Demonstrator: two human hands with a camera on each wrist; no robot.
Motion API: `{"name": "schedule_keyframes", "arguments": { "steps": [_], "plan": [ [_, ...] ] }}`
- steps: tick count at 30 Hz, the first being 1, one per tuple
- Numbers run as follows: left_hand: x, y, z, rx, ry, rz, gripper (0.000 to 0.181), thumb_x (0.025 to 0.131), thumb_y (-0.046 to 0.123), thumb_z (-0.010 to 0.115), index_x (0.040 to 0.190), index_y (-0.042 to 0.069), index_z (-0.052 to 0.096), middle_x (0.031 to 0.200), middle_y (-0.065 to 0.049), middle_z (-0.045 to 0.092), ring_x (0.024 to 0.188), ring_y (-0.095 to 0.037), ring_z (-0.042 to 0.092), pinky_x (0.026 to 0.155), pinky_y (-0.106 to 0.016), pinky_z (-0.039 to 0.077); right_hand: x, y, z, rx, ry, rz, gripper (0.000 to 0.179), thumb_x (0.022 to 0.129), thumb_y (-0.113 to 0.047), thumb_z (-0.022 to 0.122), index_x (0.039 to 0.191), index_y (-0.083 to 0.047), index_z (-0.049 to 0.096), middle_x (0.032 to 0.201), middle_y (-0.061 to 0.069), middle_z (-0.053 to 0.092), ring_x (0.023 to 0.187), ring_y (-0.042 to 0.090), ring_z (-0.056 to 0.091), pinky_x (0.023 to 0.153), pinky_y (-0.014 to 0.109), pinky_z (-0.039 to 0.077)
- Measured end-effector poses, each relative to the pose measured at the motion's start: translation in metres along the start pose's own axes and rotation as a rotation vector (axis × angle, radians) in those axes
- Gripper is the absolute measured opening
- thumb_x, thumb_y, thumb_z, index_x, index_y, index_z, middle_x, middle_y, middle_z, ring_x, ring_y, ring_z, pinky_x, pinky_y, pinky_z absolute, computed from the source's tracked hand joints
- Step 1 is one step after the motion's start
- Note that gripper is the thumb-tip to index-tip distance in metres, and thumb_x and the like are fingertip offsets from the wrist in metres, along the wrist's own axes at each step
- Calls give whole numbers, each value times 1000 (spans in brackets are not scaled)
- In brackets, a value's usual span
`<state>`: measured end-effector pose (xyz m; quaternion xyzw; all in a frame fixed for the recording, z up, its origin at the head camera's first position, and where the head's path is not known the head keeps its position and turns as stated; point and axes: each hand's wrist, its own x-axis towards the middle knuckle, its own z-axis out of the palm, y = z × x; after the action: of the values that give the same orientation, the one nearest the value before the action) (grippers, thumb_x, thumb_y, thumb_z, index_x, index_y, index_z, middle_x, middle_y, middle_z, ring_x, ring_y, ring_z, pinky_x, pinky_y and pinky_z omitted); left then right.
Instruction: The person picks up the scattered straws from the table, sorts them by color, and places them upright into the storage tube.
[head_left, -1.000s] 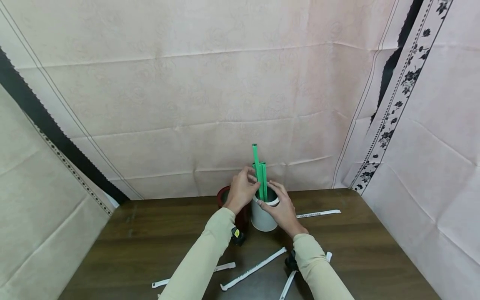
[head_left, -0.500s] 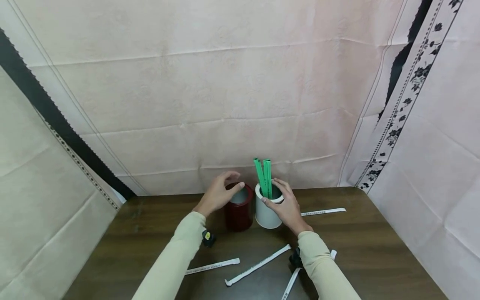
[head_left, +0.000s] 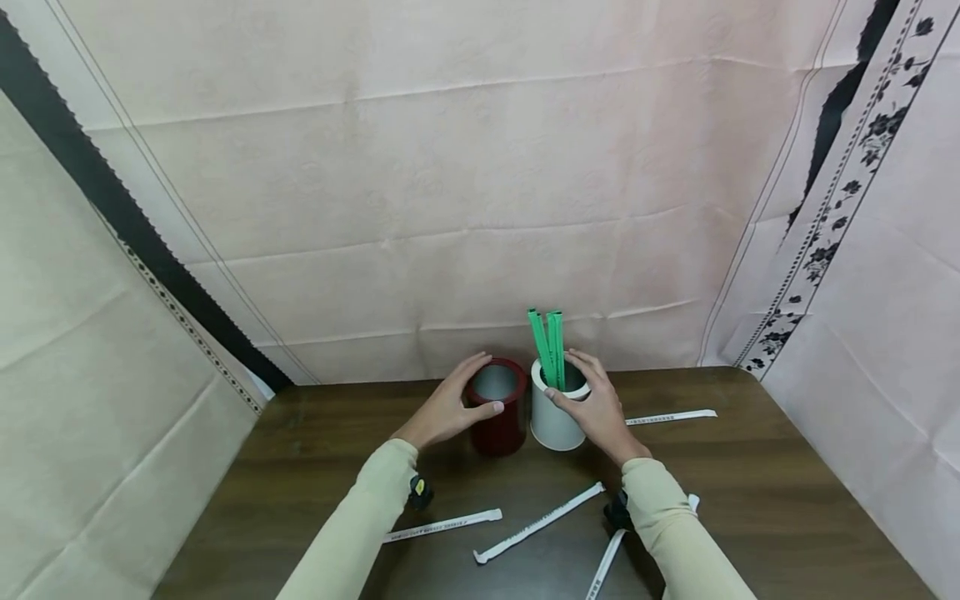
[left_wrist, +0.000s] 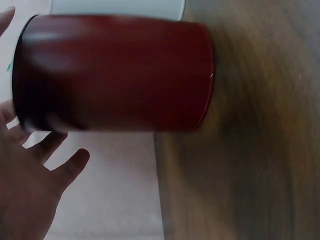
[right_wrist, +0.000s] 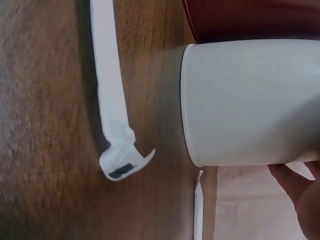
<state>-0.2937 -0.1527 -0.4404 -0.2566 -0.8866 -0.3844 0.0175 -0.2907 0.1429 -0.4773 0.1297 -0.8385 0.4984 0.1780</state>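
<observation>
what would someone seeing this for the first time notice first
Probably the bright green sticks, standing up out of the white container near the table's back edge, with the right hand at its rim. Next, the dark red container just to its left, with the left hand beside it. Then the thin white strips scattered over the brown table.

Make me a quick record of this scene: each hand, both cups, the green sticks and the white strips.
left hand: spread around the red cup near its rim; firmness of contact unclear
right hand: holds the white cup by its rim
red cup: upright, left of the white cup; no sticks visible inside
white cup: upright
green sticks: in the white cup, tops above its rim
white strips: at least four, on the table
</observation>
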Motion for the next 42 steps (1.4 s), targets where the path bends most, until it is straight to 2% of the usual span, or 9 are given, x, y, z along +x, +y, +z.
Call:
{"name": "schedule_keyframes", "arguments": {
  "steps": [5,14,19,22,25,30,36,39,42],
  "plan": [
    [6,2,10,10,30,-12,90,93,64,70,166,29,32,173,6,25,154,-26,36,117,-57,42,3,0,-2,-11,-8,-10,78,91,-48,82,156,-15,52,163,6,40,148,34,41,116,68,35],
    [9,-6,20,5,56,-7,87,97,56,70,166,20,32,171,6,28,149,-25,42,116,-53,44,2,4,-4,0,-38,-11,78,93,-46,80,157,-14,49,165,7,37,153,34,35,119,66,32],
    [8,-7,23,-7,95,-4,85,96,52,73,165,20,35,169,6,31,147,-25,45,115,-54,44,-3,-2,-9,-94,-70,-20,86,97,-50,75,164,-14,36,171,8,27,156,36,26,119,68,30],
    [7,-7,22,-4,85,4,84,97,51,72,165,20,34,169,5,30,146,-26,45,115,-55,44,-11,-15,-10,-176,-28,-93,85,97,-44,76,164,-12,35,170,12,26,157,36,20,119,69,30],
    [7,-6,19,-21,62,25,77,103,50,64,166,18,33,170,5,28,150,-26,42,118,-55,40,-15,-34,-7,-217,7,-215,77,96,-33,79,159,-6,43,165,17,32,156,37,22,118,66,32],
    [6,-7,11,-144,-3,41,61,115,45,38,168,16,29,172,7,24,158,-23,26,125,-57,26,-5,-69,9,-323,-139,-342,72,100,-36,75,155,0,46,158,19,43,151,37,35,118,57,39],
    [6,-9,-1,-338,-128,-20,59,116,48,21,170,24,19,174,8,16,160,-26,17,125,-65,19,16,-87,39,-516,-317,-245,96,97,-68,62,161,0,38,161,18,44,150,34,41,122,50,37],
    [5,-9,-9,-318,-138,-34,58,116,48,24,169,25,24,174,8,19,160,-27,18,124,-66,22,22,-89,49,-597,-340,-208,101,96,-76,56,160,0,40,160,18,47,148,36,44,124,51,32],
    [0,-7,-16,-250,-77,-30,56,116,44,34,166,20,35,171,4,30,158,-26,26,123,-62,28,26,-92,54,-642,-339,-178,99,97,-75,55,158,1,43,157,20,50,145,36,47,125,54,28]
  ]
}}
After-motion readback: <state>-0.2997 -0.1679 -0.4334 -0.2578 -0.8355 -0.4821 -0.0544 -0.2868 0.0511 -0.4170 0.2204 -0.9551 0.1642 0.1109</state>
